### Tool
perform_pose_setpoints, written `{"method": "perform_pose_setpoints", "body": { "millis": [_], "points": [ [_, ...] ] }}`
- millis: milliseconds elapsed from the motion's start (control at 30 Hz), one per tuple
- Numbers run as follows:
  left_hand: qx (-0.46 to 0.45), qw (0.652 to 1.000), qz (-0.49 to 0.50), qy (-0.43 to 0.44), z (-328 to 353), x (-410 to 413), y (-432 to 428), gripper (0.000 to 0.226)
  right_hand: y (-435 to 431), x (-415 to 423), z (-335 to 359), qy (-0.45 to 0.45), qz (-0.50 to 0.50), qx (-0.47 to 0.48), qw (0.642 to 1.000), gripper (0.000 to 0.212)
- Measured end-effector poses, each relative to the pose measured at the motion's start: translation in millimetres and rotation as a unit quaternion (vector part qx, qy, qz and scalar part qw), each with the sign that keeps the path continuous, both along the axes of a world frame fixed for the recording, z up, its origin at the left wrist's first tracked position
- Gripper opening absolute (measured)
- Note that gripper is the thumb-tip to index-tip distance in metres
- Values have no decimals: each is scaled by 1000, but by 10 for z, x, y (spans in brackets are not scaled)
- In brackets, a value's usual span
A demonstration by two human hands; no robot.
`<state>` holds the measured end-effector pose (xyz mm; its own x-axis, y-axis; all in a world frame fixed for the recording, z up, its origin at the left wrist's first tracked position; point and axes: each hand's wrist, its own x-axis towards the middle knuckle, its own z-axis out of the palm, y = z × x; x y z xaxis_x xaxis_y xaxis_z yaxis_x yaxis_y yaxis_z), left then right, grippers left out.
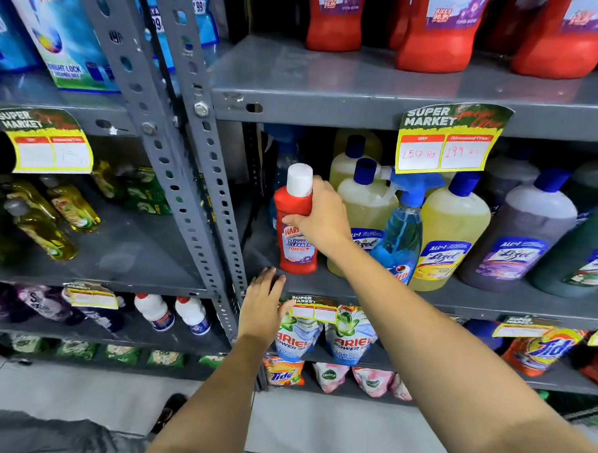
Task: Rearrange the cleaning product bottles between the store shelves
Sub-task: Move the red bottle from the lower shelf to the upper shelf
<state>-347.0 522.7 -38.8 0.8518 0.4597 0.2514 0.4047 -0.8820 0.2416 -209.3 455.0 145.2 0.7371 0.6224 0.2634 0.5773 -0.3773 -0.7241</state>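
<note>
Red bathroom-cleaner bottle gripped on the middle shelf, centre of frame.

At left of frame the neighbouring shelf bay holds tilted yellow-green bottles with bare space beside them, so I judge the rearranging is only partly done; which way this bottle is going cannot be told. At lower centre the left hand rests flat, fingers together, on the front edge of the middle shelf. Just above it, the right hand is wrapped around the shoulder of 1 red bottle, upright at the shelf's left end, arm stretched forward. To the right stand yellow bottles and a blue spray bottle, untouched.
</note>
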Motion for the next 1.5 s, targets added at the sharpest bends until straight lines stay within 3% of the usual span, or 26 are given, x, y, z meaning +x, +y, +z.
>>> {"method": "perform_pose_setpoints", "body": {
  "millis": [267, 467, 667, 733, 800, 867, 933, 1067, 1233, 1333, 1433, 1500],
  "points": [
    [-44, 999, -26, 17, 297, -92, -3, 59, -561, -267, 258, -67, 34, 54, 996, 61],
    [85, 973, -88, -195, 1311, -89, 6, 28, -1185, -546, 1369, -176, 59, 129, 974, 62],
    [194, 883, -127, -408, 2639, 182, -54, 25, -1552, -386, 2806, -212, 45, 275, 937, 56],
    [215, 876, -119, -415, 3024, 295, -74, 31, -1538, -249, 3114, -221, 17, 300, 928, 56],
    [220, 902, -99, -357, 3282, 403, -50, 38, -1425, -98, 3328, -224, -8, 317, 921, 52],
    [232, 929, -71, -280, 3375, 478, -13, 43, -1263, 34, 3454, -231, -39, 300, 925, 64],
    [241, 934, -56, -258, 3346, 513, 3, 46, -1110, 167, 3476, -228, -51, 265, 936, 71],
    [214, 925, -43, -310, 3252, 546, -18, 43, -863, 354, 3342, -200, -52, 237, 949, 62],
    [224, 915, -46, -332, 3238, 569, -3, 41, -698, 482, 3097, -91, 9, 278, 956, 75],
    [223, 913, -42, -340, 3229, 572, -10, 41, -730, 486, 2795, -42, 11, 186, 982, 76],
    [220, 913, -38, -341, 3222, 586, -5, 41, -781, 428, 2484, -93, -83, 86, 989, 73],
    [223, 912, -38, -343, 3214, 597, 4, 40, -761, 398, 2343, -103, -95, 52, 989, 74]
  ]
}}
